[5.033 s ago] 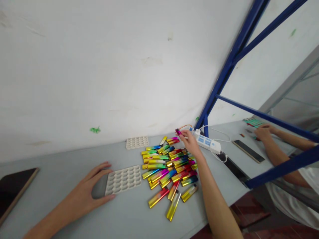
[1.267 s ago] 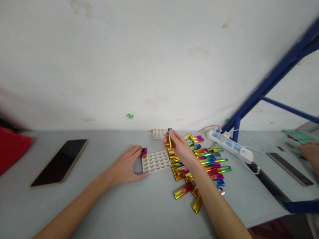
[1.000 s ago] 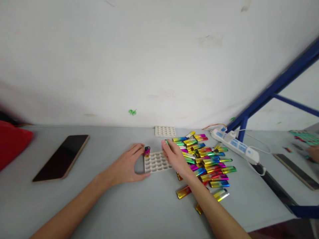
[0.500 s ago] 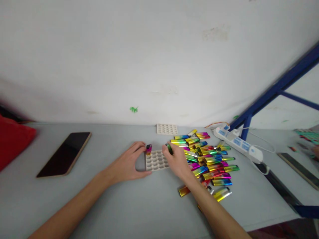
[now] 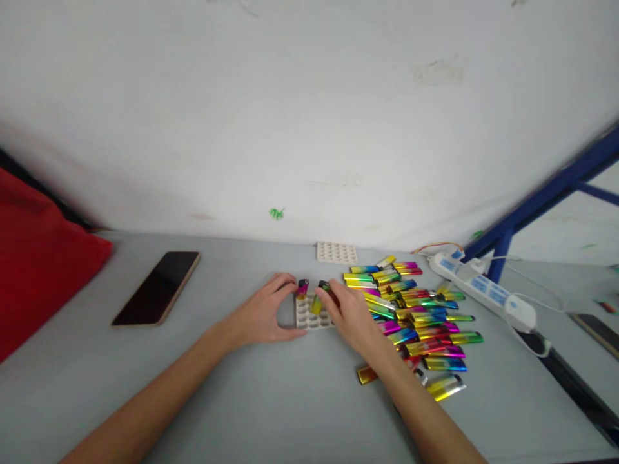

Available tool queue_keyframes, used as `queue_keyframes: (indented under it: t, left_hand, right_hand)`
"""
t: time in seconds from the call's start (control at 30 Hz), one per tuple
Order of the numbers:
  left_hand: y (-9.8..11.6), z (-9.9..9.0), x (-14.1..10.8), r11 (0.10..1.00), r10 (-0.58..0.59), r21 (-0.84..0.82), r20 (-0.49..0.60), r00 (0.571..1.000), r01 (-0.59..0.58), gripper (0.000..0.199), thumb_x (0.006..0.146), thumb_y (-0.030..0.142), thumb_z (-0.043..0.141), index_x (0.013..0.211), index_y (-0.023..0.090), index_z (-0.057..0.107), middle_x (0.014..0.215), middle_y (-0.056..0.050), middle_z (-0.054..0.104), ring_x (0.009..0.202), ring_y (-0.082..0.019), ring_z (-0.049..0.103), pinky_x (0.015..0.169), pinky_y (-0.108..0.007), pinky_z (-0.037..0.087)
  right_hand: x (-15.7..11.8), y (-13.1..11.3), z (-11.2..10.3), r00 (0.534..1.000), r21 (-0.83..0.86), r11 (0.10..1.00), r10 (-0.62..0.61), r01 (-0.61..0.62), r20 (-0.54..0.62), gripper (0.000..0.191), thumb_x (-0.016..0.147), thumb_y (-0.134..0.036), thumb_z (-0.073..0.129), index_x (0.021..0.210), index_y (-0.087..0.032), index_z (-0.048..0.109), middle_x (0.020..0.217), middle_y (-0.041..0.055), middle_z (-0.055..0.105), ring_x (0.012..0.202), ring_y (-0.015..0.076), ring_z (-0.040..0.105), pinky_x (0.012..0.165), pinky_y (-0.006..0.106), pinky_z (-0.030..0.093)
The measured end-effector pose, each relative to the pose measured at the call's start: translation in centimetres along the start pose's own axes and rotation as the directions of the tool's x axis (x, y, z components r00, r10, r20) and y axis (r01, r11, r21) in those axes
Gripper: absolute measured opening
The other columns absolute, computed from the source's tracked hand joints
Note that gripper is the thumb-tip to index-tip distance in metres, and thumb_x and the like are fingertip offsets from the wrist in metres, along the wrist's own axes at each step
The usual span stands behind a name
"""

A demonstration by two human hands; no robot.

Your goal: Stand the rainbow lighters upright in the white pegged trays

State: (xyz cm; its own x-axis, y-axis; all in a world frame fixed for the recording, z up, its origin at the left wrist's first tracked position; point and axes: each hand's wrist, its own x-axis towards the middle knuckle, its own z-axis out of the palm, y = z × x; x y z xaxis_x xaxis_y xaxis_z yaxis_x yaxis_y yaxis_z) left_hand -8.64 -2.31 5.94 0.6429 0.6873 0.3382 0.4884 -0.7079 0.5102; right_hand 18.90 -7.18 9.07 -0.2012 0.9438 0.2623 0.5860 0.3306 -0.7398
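The right hand pinches a lighter over the tray, its long axis steep, top leaning right. The left hand, farther off, spans the tray's left end; gripping or not, I can't tell.

- Tray: off-white, with rows of rounded pockets, lying flat on the tabletop; its right end is partly hidden.
- Magenta lighter: shiny, black-topped, gold toward the base, standing in the tray's far left corner.
- Green-and-yellow lighter: shiny, dark-topped, tilted above the pockets, pinched in the right hand; whether its base enters one is unclear.
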Motion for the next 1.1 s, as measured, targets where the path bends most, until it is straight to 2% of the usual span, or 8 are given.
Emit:
queue_keyframes:
  t: [0.17,0.37,0.6,0.73,0.83,0.93,1.03,1.1]
  left_hand:
    - [0.2,-0.1,0.1,1.0,-0.002,-0.004,0.002,1.0,0.002,0.072,0.087,0.052,0.113,0.145,0.026,0.081,0.155,-0.015,0.081,0.148,-0.042,0.08,0.135,-0.055,0.068]
    - [-0.1,0.1,0.1,1.0,0.011,-0.024,0.001,1.0,-0.011,0.072,0.088,0.054,0.113,0.146,0.025,0.081,0.155,-0.016,0.081,0.15,-0.042,0.079,0.137,-0.057,0.067]
    - [-1.0,0.3,-0.1,1.0,-0.001,-0.024,-0.003,1.0,0.001,0.071,0.087,0.056,0.111,0.144,0.026,0.081,0.16,-0.018,0.081,0.151,-0.044,0.079,0.138,-0.06,0.067]
    - [-1.4,0.4,-0.1,1.0,0.005,-0.009,-0.01,1.0,-0.005,0.07,0.087,0.057,0.11,0.143,0.026,0.081,0.159,-0.017,0.081,0.15,-0.044,0.079,0.138,-0.059,0.068]
    - [-1.7,0.5,0.0,1.0,0.016,-0.005,-0.02,1.0,-0.016,0.069,0.086,0.056,0.111,0.143,0.027,0.082,0.156,-0.015,0.083,0.147,-0.044,0.081,0.135,-0.059,0.07]
    - [-1.9,0.6,0.1,0.999,0.029,-0.012,-0.033,0.999,-0.029,0.067,0.086,0.057,0.111,0.141,0.029,0.083,0.154,-0.014,0.084,0.144,-0.045,0.082,0.132,-0.059,0.072]
    - [-2.1,0.6,0.1,0.999,0.037,-0.016,-0.045,0.998,-0.038,0.066,0.086,0.058,0.111,0.139,0.028,0.084,0.154,-0.015,0.085,0.144,-0.046,0.084,0.131,-0.059,0.073]
    - [-2.1,0.6,0.2,0.999,0.041,-0.018,-0.044,0.998,-0.042,0.068,0.086,0.058,0.111,0.14,0.028,0.084,0.154,-0.015,0.085,0.144,-0.046,0.084,0.131,-0.06,0.073]
  right_hand:
    - [0.0,0.4,0.3,0.997,0.057,0.998,-0.045,0.042,0.059,0.045,0.131,-0.064,0.064,0.1,-0.031,0.066,0.092,0.0055,0.08,0.089,0.0289,0.078,0.084,0.037,0.057]
    - [-0.2,0.0,0.8,0.975,-0.177,0.975,-0.099,0.135,0.199,0.01,0.131,-0.035,0.072,0.128,-0.027,0.075,0.122,0.0127,0.089,0.11,0.0324,0.086,0.093,0.039,0.063]
    - [0.4,-0.7,1.4,0.98,-0.465,0.869,-0.099,0.169,0.172,0.024,0.132,-0.042,0.075,0.119,-0.023,0.084,0.116,0.0144,0.089,0.111,0.033,0.085,0.104,0.044,0.063]
    - [0.3,-0.5,1.0,0.977,-0.423,0.889,-0.109,0.178,0.182,0.033,0.134,-0.046,0.07,0.119,-0.023,0.088,0.112,0.0114,0.089,0.108,0.0299,0.084,0.104,0.043,0.061]
    - [0.7,0.8,-1.2,0.986,-0.371,0.916,-0.123,0.155,0.108,0.031,0.135,-0.041,0.066,0.122,-0.024,0.089,0.112,0.0108,0.089,0.107,0.0286,0.083,0.103,0.041,0.061]
    - [1.8,3.7,-5.6,0.997,-0.36,0.931,-0.076,0.061,-0.028,0.025,0.131,-0.031,0.068,0.12,-0.024,0.089,0.113,0.0112,0.09,0.105,0.0291,0.083,0.102,0.042,0.063]
    - [3.5,7.2,-10.9,0.991,-0.428,0.902,-0.001,-0.057,-0.135,0.028,0.12,-0.011,0.068,0.128,-0.023,0.092,0.131,0.0157,0.093,0.124,0.0327,0.086,0.119,0.048,0.065]
    - [4.5,9.1,-13.7,0.992,-0.5,0.859,0.063,-0.107,-0.105,0.041,0.111,0.001,0.068,0.137,-0.019,0.093,0.146,0.0199,0.092,0.139,0.0338,0.086,0.131,0.051,0.063]
